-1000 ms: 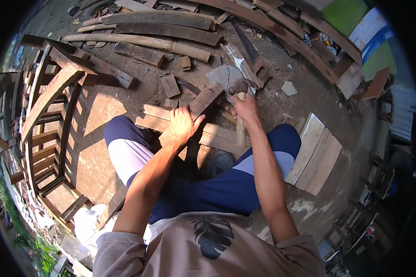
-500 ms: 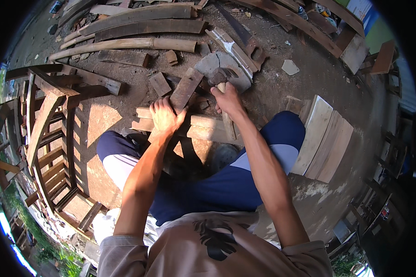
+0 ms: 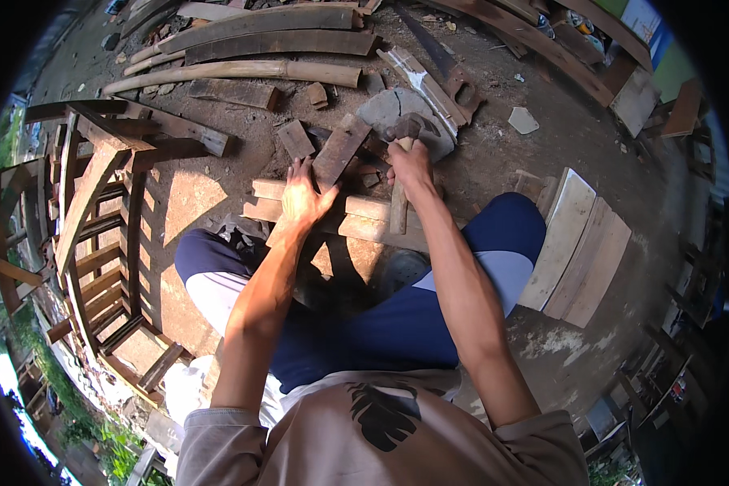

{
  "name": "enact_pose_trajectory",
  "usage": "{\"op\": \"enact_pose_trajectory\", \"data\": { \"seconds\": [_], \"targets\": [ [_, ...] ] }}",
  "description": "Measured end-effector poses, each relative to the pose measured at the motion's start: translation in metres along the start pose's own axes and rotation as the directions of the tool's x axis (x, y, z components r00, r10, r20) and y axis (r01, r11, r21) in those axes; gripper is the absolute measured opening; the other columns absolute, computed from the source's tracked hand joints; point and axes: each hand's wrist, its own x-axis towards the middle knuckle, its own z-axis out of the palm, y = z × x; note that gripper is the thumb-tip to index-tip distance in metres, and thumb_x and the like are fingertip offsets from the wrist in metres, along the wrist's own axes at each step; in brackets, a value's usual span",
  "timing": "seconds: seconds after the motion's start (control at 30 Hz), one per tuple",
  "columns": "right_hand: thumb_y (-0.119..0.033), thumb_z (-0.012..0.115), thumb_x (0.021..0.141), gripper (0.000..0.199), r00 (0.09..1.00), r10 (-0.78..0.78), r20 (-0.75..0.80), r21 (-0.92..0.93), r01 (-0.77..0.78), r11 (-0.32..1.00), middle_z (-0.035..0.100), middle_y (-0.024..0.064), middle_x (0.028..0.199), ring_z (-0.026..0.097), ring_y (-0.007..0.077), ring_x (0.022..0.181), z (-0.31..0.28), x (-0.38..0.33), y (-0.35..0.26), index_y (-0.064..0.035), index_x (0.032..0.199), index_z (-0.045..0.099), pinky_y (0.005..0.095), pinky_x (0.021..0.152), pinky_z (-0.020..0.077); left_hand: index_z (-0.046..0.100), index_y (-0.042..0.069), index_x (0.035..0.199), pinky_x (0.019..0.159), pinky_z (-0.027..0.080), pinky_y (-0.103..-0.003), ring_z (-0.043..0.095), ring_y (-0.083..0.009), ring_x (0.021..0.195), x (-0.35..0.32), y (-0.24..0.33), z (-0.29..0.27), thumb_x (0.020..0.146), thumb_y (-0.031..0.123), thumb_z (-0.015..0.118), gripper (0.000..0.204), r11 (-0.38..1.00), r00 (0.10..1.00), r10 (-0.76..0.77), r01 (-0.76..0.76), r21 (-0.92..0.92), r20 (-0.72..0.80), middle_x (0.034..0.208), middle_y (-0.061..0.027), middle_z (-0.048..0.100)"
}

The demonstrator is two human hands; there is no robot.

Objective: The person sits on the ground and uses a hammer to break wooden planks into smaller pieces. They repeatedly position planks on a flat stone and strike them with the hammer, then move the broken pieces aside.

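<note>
My left hand (image 3: 305, 197) grips the near end of a short, dark wooden board (image 3: 343, 151) between thumb and fingers. The board slants away from me, above pale wooden strips (image 3: 364, 217) lying crosswise in front of my legs. In my right hand (image 3: 411, 168) is a hammer (image 3: 399, 212), its wooden handle pointing back toward me. The hammer's dark head is just beyond my fist, over a grey round stone slab (image 3: 433, 142); whether it touches the slab I cannot tell. A small wood block (image 3: 296, 139) lies beside the board.
A slatted wooden frame (image 3: 125, 235) stands at my left. Flat boards (image 3: 579, 251) lie by my right knee. Beyond the slab rests a handsaw (image 3: 462, 91). Long planks (image 3: 279, 49) and a bamboo pole (image 3: 243, 73) lie at the far left, more timber (image 3: 551, 53) at the far right.
The view has shifted slightly, so the scene sits further right. The hammer's handle end has swung a little left and away; both hands keep their grips.
</note>
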Motion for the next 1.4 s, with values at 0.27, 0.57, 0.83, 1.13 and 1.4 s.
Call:
{"op": "enact_pose_trajectory", "data": {
  "seconds": [0.27, 0.57, 0.83, 1.13, 1.4],
  "targets": [
    [-0.017, 0.058, 0.088, 0.025, 0.997, -0.017, 0.080, -0.052, 0.021, 0.998, 0.065, 0.0141, 0.069, 0.059, 0.0191, 0.044, 0.009, -0.016, -0.001, 0.0038, 0.099, 0.050, 0.0326, 0.038, 0.0489, 0.046, -0.012, 0.131, 0.117, 0.025, -0.048, 0.035, -0.0417, 0.140, 0.005, -0.032, -0.008, 0.072, 0.048, 0.075, 0.090, 0.996, 0.998, 0.060, -0.058, 0.074, -0.025, 0.145, -0.0312, 0.041],
    [-0.020, 0.059, 0.086, 0.030, 0.993, -0.083, 0.087, -0.115, 0.093, 0.989, 0.066, 0.0148, 0.068, 0.061, 0.0206, 0.045, 0.016, -0.001, 0.018, 0.0054, 0.101, 0.050, 0.0340, 0.040, 0.0512, 0.045, -0.007, 0.137, 0.117, 0.025, -0.046, 0.038, -0.0420, 0.137, 0.006, -0.016, -0.025, 0.073, 0.054, 0.072, 0.092, 0.997, 0.999, -0.001, -0.003, 0.081, 0.050, 0.142, -0.0277, 0.047],
    [-0.015, 0.059, 0.086, 0.020, 0.997, -0.052, -0.049, -0.027, 0.051, 0.998, 0.055, 0.0085, 0.060, 0.054, 0.0183, 0.041, 0.054, -0.005, 0.001, 0.0018, 0.095, 0.051, 0.0340, 0.036, 0.0437, 0.048, -0.003, 0.134, 0.113, 0.033, -0.049, 0.042, -0.0482, 0.131, 0.007, -0.023, -0.021, 0.072, 0.057, 0.072, 0.089, 0.991, 0.992, -0.108, 0.102, 0.088, 0.061, 0.140, -0.0287, 0.048],
    [-0.014, 0.059, 0.086, 0.020, 0.998, -0.029, -0.048, -0.075, 0.025, 0.997, 0.060, 0.0132, 0.067, 0.056, 0.0184, 0.042, 0.067, -0.013, 0.023, 0.0025, 0.096, 0.052, 0.0344, 0.037, 0.0453, 0.049, -0.003, 0.132, 0.109, 0.038, -0.050, 0.046, -0.0506, 0.127, 0.005, -0.029, -0.019, 0.071, 0.056, 0.073, 0.089, 0.989, 0.991, -0.122, 0.118, 0.089, 0.047, 0.139, -0.0284, 0.050],
    [-0.015, 0.060, 0.088, 0.025, 1.000, 0.011, 0.029, 0.053, -0.012, 0.998, 0.058, 0.0125, 0.059, 0.057, 0.0204, 0.040, 0.068, 0.006, 0.022, 0.0052, 0.098, 0.049, 0.0354, 0.036, 0.0458, 0.048, -0.008, 0.133, 0.105, 0.042, -0.048, 0.047, -0.0480, 0.127, 0.010, -0.027, -0.016, 0.071, 0.057, 0.072, 0.093, 0.989, 0.994, -0.099, 0.093, 0.116, 0.047, 0.134, -0.0302, 0.052]
  ]
}}
